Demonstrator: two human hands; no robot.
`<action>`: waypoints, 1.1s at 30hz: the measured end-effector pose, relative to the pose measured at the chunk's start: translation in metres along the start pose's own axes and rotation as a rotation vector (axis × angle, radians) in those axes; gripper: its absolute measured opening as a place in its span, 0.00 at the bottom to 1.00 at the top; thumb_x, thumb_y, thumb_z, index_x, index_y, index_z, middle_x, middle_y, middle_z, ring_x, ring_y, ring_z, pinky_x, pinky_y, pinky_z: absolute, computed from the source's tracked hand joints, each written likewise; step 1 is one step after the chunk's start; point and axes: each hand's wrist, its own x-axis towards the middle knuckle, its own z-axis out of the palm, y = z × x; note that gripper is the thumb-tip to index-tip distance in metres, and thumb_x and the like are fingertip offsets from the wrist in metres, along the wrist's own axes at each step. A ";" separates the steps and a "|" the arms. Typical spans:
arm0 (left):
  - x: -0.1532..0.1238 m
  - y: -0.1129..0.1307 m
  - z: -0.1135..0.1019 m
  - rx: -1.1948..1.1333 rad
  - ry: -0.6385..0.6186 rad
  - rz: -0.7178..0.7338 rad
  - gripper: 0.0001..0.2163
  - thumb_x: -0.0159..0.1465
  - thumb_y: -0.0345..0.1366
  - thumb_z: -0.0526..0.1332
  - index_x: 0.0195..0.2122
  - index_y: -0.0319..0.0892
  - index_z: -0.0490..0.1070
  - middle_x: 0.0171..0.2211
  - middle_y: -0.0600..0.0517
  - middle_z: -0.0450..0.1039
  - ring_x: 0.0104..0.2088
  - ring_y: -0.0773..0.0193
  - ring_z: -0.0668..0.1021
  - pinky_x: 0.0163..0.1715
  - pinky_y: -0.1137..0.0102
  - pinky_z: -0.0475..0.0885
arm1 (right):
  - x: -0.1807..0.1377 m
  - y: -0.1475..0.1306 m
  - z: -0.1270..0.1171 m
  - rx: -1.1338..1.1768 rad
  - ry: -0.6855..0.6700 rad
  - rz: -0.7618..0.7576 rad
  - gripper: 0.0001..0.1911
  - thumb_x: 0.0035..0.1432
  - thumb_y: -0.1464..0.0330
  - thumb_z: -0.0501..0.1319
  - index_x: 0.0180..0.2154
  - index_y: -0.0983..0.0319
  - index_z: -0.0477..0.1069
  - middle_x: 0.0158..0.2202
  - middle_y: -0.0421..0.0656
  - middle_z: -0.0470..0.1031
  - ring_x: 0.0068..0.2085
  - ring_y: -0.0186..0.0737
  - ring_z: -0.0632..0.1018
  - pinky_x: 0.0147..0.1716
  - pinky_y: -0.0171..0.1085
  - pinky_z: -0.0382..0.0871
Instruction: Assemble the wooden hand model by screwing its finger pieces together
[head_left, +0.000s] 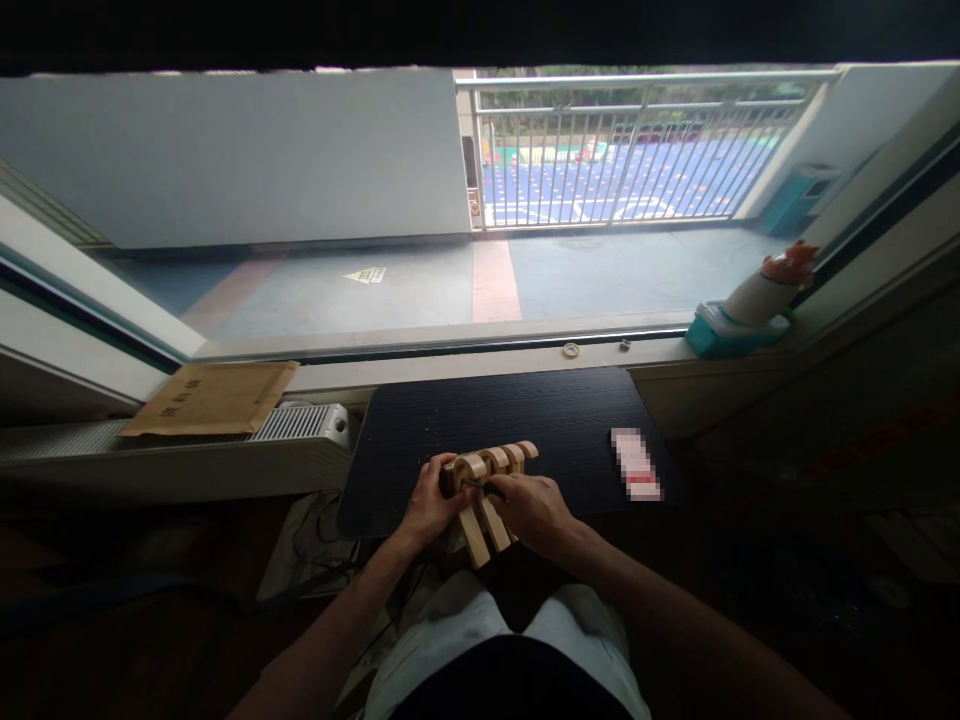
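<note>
Near the front edge of the black table (517, 405) is a pale wooden piece (474, 540) with several curved, hook-like tops and straight legs that slant toward me. My left hand (433, 500) is closed around its left end, with the thumb reaching across the front. My right hand (534, 508) is closed on a slim dark tool (491, 489), whose tip points left at the wood near my left thumb. The tool's exact kind is hidden by my fingers. Part of the wooden piece is covered by both hands.
A blurred-out pink rectangular item (636, 463) lies at the table's right. Small crumbs dot the tabletop's left. A brown envelope (214, 398) rests on the radiator (304, 425). On the sill are a tape roll (571, 351) and a teal container (724, 335).
</note>
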 end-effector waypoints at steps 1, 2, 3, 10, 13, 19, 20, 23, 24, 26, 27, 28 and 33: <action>0.000 0.000 0.000 0.001 0.001 0.003 0.24 0.51 0.43 0.66 0.48 0.44 0.64 0.45 0.48 0.66 0.47 0.55 0.72 0.49 0.58 0.68 | 0.001 0.001 0.000 0.070 -0.004 0.048 0.15 0.63 0.63 0.51 0.42 0.57 0.74 0.38 0.43 0.79 0.38 0.40 0.78 0.36 0.34 0.65; 0.000 -0.001 0.000 0.004 0.004 0.005 0.24 0.51 0.43 0.65 0.48 0.44 0.64 0.45 0.48 0.66 0.47 0.55 0.72 0.49 0.58 0.68 | 0.001 0.001 0.000 0.143 -0.015 0.091 0.15 0.63 0.62 0.51 0.42 0.57 0.75 0.38 0.42 0.80 0.39 0.39 0.78 0.36 0.34 0.65; 0.000 -0.001 0.000 0.007 0.008 0.005 0.24 0.51 0.43 0.65 0.48 0.44 0.64 0.45 0.48 0.67 0.47 0.55 0.72 0.49 0.58 0.68 | 0.002 0.002 0.001 0.215 -0.033 0.127 0.16 0.63 0.61 0.51 0.43 0.56 0.75 0.38 0.41 0.80 0.39 0.39 0.78 0.36 0.33 0.65; 0.000 -0.001 -0.001 0.007 -0.001 -0.011 0.25 0.50 0.43 0.66 0.48 0.44 0.64 0.46 0.48 0.67 0.47 0.56 0.72 0.48 0.59 0.68 | 0.003 0.000 -0.005 0.124 -0.040 0.103 0.14 0.62 0.61 0.54 0.44 0.57 0.74 0.38 0.42 0.79 0.39 0.40 0.78 0.35 0.34 0.66; 0.000 -0.002 -0.001 0.007 0.009 -0.014 0.25 0.50 0.42 0.66 0.48 0.44 0.64 0.45 0.48 0.67 0.46 0.57 0.72 0.48 0.60 0.68 | -0.001 -0.006 -0.011 -0.148 0.033 -0.080 0.13 0.63 0.70 0.52 0.48 0.60 0.69 0.40 0.45 0.77 0.37 0.40 0.77 0.33 0.35 0.66; 0.000 -0.003 0.000 0.008 0.028 0.010 0.24 0.49 0.43 0.66 0.47 0.44 0.65 0.44 0.49 0.68 0.46 0.57 0.73 0.47 0.61 0.69 | -0.006 -0.001 -0.011 -0.384 0.044 -0.339 0.13 0.63 0.77 0.49 0.46 0.64 0.68 0.37 0.47 0.74 0.35 0.38 0.75 0.32 0.35 0.67; 0.000 -0.003 0.000 0.010 0.032 0.009 0.24 0.49 0.43 0.67 0.47 0.44 0.65 0.44 0.49 0.68 0.46 0.56 0.73 0.47 0.60 0.69 | -0.005 0.001 -0.009 -0.386 0.037 -0.343 0.13 0.63 0.77 0.50 0.45 0.64 0.68 0.37 0.47 0.75 0.34 0.38 0.75 0.32 0.35 0.67; 0.000 -0.002 0.000 0.014 0.028 -0.002 0.24 0.49 0.42 0.67 0.47 0.44 0.65 0.45 0.48 0.68 0.47 0.56 0.73 0.47 0.60 0.69 | -0.005 0.005 -0.004 -0.359 0.023 -0.323 0.12 0.62 0.78 0.50 0.44 0.64 0.68 0.37 0.46 0.75 0.35 0.39 0.75 0.32 0.35 0.66; 0.000 -0.001 0.000 0.015 0.025 -0.001 0.24 0.49 0.42 0.66 0.47 0.44 0.65 0.45 0.48 0.68 0.47 0.56 0.73 0.47 0.60 0.69 | -0.005 0.006 -0.003 -0.342 0.015 -0.306 0.12 0.62 0.78 0.50 0.44 0.64 0.68 0.37 0.46 0.75 0.35 0.39 0.76 0.32 0.35 0.66; 0.000 -0.001 0.000 0.018 0.016 0.008 0.24 0.50 0.43 0.66 0.47 0.44 0.65 0.45 0.48 0.68 0.47 0.56 0.73 0.47 0.60 0.69 | -0.005 0.005 -0.002 -0.285 -0.006 -0.246 0.13 0.62 0.77 0.50 0.44 0.63 0.68 0.38 0.45 0.76 0.35 0.38 0.76 0.33 0.35 0.66; 0.000 -0.001 0.000 0.020 0.014 0.012 0.24 0.50 0.43 0.66 0.47 0.44 0.65 0.45 0.48 0.67 0.47 0.56 0.73 0.47 0.60 0.69 | -0.005 0.005 -0.002 -0.239 -0.014 -0.203 0.13 0.63 0.75 0.49 0.44 0.62 0.69 0.38 0.45 0.76 0.36 0.38 0.76 0.34 0.35 0.66; -0.001 -0.001 0.000 0.022 0.011 0.013 0.24 0.50 0.43 0.66 0.48 0.44 0.64 0.45 0.48 0.67 0.47 0.56 0.73 0.47 0.60 0.69 | -0.005 0.004 -0.002 -0.183 -0.020 -0.155 0.13 0.64 0.73 0.49 0.44 0.61 0.69 0.38 0.44 0.77 0.37 0.37 0.77 0.35 0.34 0.65; -0.002 0.000 0.000 0.023 0.000 -0.008 0.25 0.50 0.44 0.66 0.49 0.44 0.64 0.46 0.47 0.66 0.47 0.55 0.72 0.48 0.60 0.68 | -0.006 0.003 -0.004 0.065 -0.077 0.054 0.15 0.66 0.62 0.48 0.44 0.57 0.72 0.40 0.42 0.78 0.40 0.38 0.78 0.36 0.34 0.64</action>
